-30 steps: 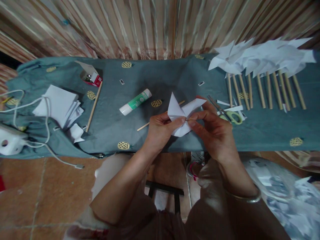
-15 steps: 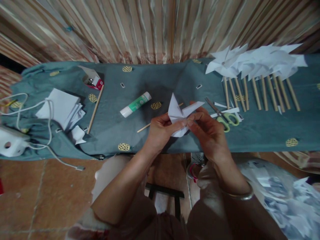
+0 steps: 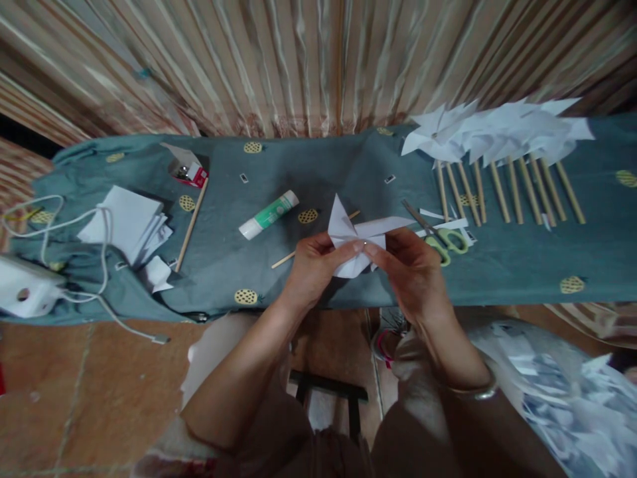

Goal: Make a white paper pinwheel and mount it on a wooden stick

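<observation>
Between my two hands is a white paper pinwheel with folded, pointed blades, held above the cloth. My left hand pinches its left side, thumb pressed close to the centre. From the right, my right hand grips it with the thumb at the centre and the fingers behind the paper. A small shiny spot, seemingly a pin head, shows between the thumbs. Behind the pinwheel lies a thin wooden stick, partly hidden by my left hand. Scissors with green handles rest just right of my right hand.
Finished pinwheels on sticks lie at the right. A glue stick, a red box of pins, a wooden stick, stacked paper and a white cabled device are on the left. A bag of paper pieces stands lower right.
My right thumb has shifted onto the pinwheel's centre, and its fingers have gone behind the paper. A shiny spot now shows between the thumbs. The view has shifted slightly.
</observation>
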A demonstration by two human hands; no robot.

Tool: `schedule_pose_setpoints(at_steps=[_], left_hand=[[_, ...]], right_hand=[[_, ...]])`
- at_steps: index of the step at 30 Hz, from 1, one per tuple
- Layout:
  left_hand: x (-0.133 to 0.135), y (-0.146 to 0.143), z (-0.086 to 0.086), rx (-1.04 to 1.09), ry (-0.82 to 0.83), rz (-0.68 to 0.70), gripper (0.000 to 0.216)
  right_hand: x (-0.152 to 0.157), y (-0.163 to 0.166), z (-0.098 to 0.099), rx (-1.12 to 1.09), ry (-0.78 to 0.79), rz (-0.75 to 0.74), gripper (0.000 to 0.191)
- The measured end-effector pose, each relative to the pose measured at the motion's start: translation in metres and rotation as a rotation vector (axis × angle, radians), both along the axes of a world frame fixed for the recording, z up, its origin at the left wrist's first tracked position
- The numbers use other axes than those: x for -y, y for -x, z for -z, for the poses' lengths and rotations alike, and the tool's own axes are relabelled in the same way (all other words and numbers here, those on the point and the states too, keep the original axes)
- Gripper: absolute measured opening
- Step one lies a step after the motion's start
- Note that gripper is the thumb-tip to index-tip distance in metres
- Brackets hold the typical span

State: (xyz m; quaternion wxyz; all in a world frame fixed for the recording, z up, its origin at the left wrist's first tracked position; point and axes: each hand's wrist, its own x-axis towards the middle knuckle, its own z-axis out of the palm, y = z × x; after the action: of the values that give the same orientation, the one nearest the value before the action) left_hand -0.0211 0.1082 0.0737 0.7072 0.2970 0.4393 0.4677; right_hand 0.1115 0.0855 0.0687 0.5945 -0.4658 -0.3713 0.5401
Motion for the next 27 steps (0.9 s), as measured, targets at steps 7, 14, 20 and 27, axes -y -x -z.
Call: schedule_pose_setpoints(at_steps=[7,14,20,27], left_hand=[[0.0002,0.0015,0.0013,-0.028,-0.016,0.026,0.029],[0.0015,0.0035,0.0019,-0.087,-0.068,0.043,0.024],[0.0028,0.0037,0.0014,-0.127,-0.119,0.042,0.025],[0.002,0.0036,0.0015,-0.178,-0.205,0.019,0.018]], right_hand=[[0.0014,-0.0008,-0.0049,0.037,0.03,0.023,0.017],[0.0009,-0.0021,-0.0046,0.034,0.05,-0.003,0.018],[0.0002,-0.0023,-0.0034,0.02,0.057,0.013,0.015],[-0.0024,-0.0017,-0.0024,0.024,0.049,0.033,0.013]])
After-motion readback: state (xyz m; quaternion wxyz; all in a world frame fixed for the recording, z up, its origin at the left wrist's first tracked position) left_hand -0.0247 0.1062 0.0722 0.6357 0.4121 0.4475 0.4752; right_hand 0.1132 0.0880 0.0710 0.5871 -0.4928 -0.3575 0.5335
